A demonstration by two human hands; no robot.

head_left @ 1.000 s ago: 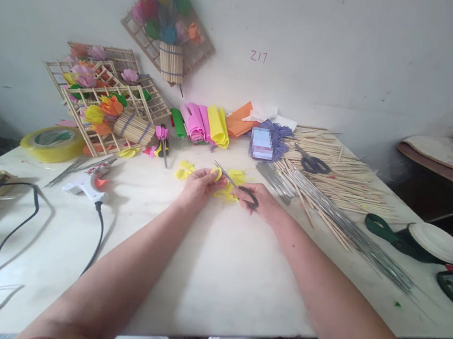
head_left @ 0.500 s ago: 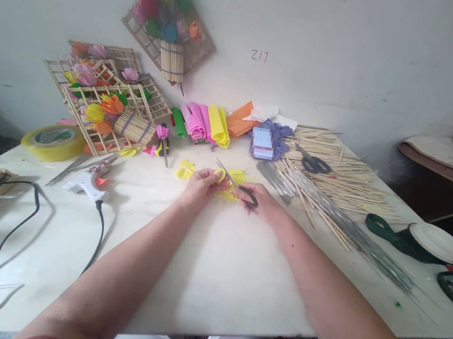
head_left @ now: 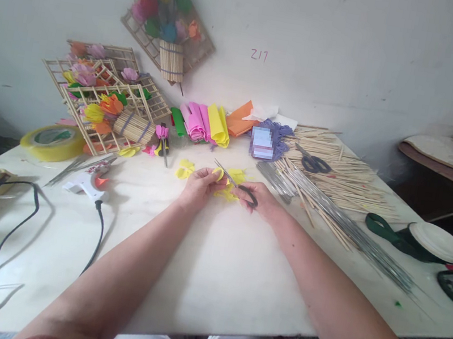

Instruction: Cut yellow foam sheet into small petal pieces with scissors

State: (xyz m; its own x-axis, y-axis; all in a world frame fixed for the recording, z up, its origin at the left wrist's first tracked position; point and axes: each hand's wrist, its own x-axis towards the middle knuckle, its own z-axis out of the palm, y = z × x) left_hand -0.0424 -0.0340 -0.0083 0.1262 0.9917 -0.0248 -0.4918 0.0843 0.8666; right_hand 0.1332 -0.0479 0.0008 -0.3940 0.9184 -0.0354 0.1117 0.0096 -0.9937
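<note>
thin steel scissors (head_left: 236,183), soft yellow foam (head_left: 217,174)

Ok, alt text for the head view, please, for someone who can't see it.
Over a white table, the left hand pinches a small yellow piece while the right hand holds black-handled scissors against it. Yellow scraps lie nearby, with a glue gun to the left and wooden sticks to the right.
</note>
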